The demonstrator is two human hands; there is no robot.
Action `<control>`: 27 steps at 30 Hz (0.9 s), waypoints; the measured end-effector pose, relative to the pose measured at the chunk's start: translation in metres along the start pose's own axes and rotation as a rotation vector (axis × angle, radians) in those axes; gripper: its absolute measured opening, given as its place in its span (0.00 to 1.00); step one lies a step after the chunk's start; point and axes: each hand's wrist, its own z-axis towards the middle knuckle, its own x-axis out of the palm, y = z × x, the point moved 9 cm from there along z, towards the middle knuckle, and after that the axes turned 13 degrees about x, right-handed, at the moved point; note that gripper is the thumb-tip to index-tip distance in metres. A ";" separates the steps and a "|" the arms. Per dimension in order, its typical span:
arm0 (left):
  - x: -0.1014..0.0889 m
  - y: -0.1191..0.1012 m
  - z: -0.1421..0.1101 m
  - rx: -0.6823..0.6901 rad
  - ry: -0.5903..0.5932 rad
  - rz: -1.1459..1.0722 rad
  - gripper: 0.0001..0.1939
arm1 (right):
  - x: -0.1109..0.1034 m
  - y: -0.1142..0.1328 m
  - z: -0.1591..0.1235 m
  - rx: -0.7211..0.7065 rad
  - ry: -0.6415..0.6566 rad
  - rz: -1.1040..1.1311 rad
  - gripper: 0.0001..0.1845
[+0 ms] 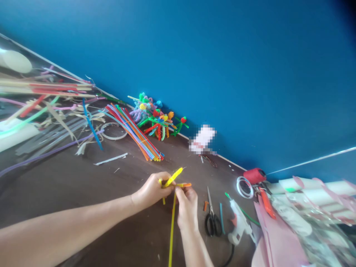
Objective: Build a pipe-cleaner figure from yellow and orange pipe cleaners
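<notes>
My left hand point(151, 190) is closed in a pinch on a yellow pipe cleaner point(172, 222), which bends at my fingertips and trails down toward me. My right hand point(187, 207) is closed right beside it, pinching the same yellow pipe cleaner together with a short orange piece point(185, 184) that sticks out to the right. Both hands hover just above the dark brown table point(83, 181).
A bundle of coloured pipe cleaners point(136, 133) lies ahead, with finished pipe-cleaner figures point(157, 116) by the blue wall. Black scissors point(213, 218), a white glue gun point(239, 222), tape rings point(244, 187), red thread point(254, 175) and pink paper point(278, 241) lie right; sticks and scraps point(47, 100) left.
</notes>
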 end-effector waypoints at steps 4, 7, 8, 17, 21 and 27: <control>-0.001 -0.002 0.000 0.002 0.006 0.036 0.06 | 0.000 -0.001 0.001 0.006 0.003 -0.018 0.08; -0.003 -0.004 0.001 0.012 0.004 0.063 0.06 | 0.000 -0.002 0.001 0.004 0.008 -0.031 0.08; -0.003 -0.005 0.001 0.022 0.002 0.075 0.06 | 0.000 -0.002 0.001 0.003 0.010 -0.031 0.08; -0.004 -0.012 0.002 0.119 -0.003 0.148 0.05 | 0.001 -0.002 0.001 0.005 0.014 -0.043 0.07; -0.005 -0.012 0.002 0.094 -0.004 0.158 0.05 | 0.002 -0.002 0.001 0.005 0.021 -0.047 0.08; -0.005 -0.007 0.000 -0.010 -0.007 0.059 0.06 | -0.002 -0.003 0.003 -0.032 -0.034 -0.115 0.09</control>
